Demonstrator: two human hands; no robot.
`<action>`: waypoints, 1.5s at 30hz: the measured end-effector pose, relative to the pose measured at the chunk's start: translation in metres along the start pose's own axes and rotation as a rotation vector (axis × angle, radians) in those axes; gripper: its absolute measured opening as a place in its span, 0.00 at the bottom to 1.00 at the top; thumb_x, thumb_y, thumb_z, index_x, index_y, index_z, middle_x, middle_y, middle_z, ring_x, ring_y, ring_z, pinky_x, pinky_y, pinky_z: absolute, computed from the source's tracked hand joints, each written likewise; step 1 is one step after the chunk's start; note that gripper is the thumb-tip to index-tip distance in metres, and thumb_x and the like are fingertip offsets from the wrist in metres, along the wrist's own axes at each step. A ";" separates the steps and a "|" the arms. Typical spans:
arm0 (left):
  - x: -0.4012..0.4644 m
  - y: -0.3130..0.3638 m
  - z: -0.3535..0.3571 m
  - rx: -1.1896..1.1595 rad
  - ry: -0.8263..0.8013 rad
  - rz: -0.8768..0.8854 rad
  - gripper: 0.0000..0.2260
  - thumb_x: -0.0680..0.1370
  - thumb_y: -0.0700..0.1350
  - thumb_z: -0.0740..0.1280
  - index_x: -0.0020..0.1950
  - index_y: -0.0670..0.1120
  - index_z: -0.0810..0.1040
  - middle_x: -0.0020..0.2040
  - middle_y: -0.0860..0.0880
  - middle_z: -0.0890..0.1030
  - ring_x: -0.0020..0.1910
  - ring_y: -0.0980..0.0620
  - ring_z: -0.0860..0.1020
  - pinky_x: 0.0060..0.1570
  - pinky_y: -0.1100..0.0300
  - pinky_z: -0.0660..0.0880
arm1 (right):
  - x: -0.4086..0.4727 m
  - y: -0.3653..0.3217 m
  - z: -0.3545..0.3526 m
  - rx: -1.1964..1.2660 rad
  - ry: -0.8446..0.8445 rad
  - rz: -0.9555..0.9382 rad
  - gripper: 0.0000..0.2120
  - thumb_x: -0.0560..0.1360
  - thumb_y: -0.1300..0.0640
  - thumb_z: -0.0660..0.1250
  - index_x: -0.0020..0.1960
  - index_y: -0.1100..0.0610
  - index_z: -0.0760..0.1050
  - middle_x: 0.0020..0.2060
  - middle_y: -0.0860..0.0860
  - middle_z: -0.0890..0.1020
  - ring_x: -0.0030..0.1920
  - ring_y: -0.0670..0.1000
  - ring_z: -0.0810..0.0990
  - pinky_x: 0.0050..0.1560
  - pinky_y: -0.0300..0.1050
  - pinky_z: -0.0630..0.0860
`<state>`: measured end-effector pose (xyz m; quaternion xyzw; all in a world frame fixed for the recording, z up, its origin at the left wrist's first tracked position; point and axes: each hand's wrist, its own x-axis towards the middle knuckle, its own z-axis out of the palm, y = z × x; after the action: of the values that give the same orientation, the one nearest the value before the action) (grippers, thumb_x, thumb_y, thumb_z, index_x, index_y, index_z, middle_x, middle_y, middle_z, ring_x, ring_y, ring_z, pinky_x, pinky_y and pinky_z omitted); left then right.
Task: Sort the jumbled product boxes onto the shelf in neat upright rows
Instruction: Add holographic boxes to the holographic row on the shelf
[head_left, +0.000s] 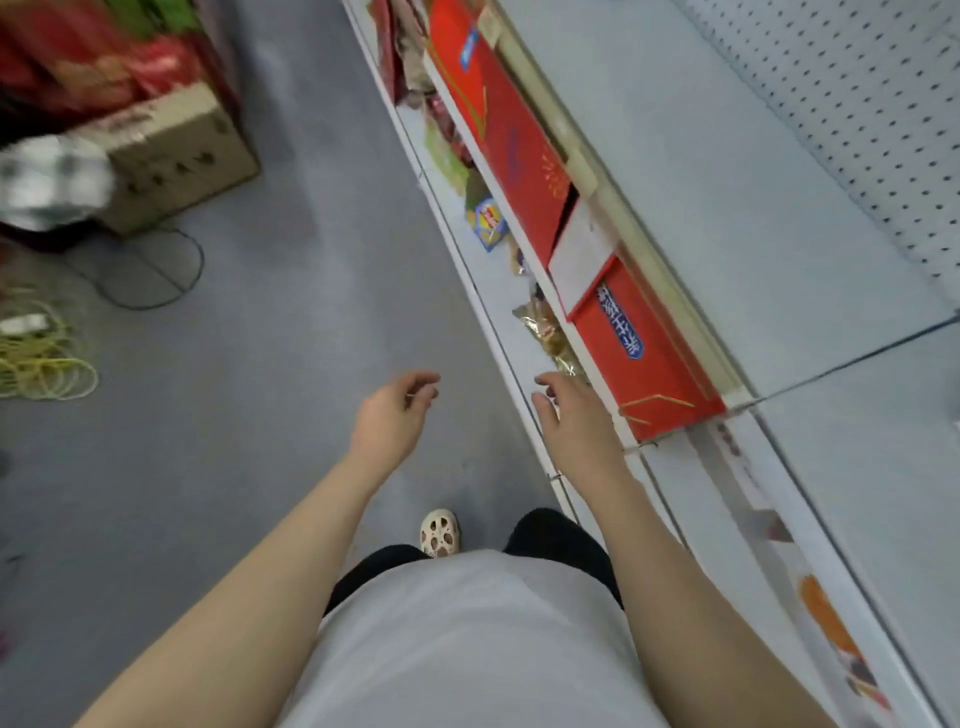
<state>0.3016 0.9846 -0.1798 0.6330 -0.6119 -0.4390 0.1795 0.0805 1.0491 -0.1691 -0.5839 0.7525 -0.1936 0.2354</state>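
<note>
Two large red product boxes stand on edge in a row along a white shelf (779, 218): a far one (511, 135) and a near one (641, 353) with a blue label and gold cord handle. Below them a lower shelf (498, 291) holds jumbled snack packets, among them a gold bag (545, 332) and a blue-yellow packet (487, 222). My right hand (571, 415) hovers at the lower shelf's front edge beside the near red box, fingers loosely curled, holding nothing. My left hand (397, 415) hangs over the grey floor, fingers loosely curled, empty.
A cardboard carton (182, 156) with red goods piled on it sits on the floor at far left. Yellow cable coils (41, 358) and a black wire loop (150, 270) lie on the floor. Pegboard backing (857, 119) rises behind the shelf. My foot (439, 532) is below.
</note>
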 end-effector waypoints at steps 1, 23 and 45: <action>0.009 -0.005 -0.011 -0.008 0.010 -0.026 0.10 0.81 0.43 0.63 0.59 0.49 0.79 0.50 0.49 0.85 0.51 0.50 0.82 0.56 0.53 0.76 | 0.014 -0.011 0.007 -0.008 -0.024 -0.014 0.14 0.82 0.55 0.60 0.65 0.56 0.74 0.59 0.53 0.79 0.59 0.54 0.76 0.58 0.48 0.73; 0.416 0.067 -0.165 0.026 0.051 -0.112 0.10 0.82 0.46 0.61 0.59 0.51 0.79 0.50 0.52 0.83 0.50 0.54 0.81 0.53 0.57 0.76 | 0.463 -0.129 0.031 -0.115 -0.185 -0.052 0.15 0.82 0.53 0.59 0.65 0.56 0.74 0.58 0.56 0.79 0.57 0.58 0.77 0.56 0.51 0.72; 0.877 0.377 -0.154 0.339 -0.325 0.748 0.13 0.80 0.44 0.63 0.64 0.48 0.78 0.60 0.46 0.79 0.55 0.47 0.79 0.56 0.59 0.70 | 0.807 -0.109 -0.148 -0.121 0.516 0.509 0.17 0.80 0.56 0.64 0.67 0.58 0.73 0.61 0.60 0.77 0.59 0.62 0.76 0.58 0.53 0.71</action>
<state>0.0712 0.0490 -0.1014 0.3113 -0.8825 -0.3312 0.1209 -0.0867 0.2423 -0.0900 -0.3227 0.9184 -0.2249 0.0435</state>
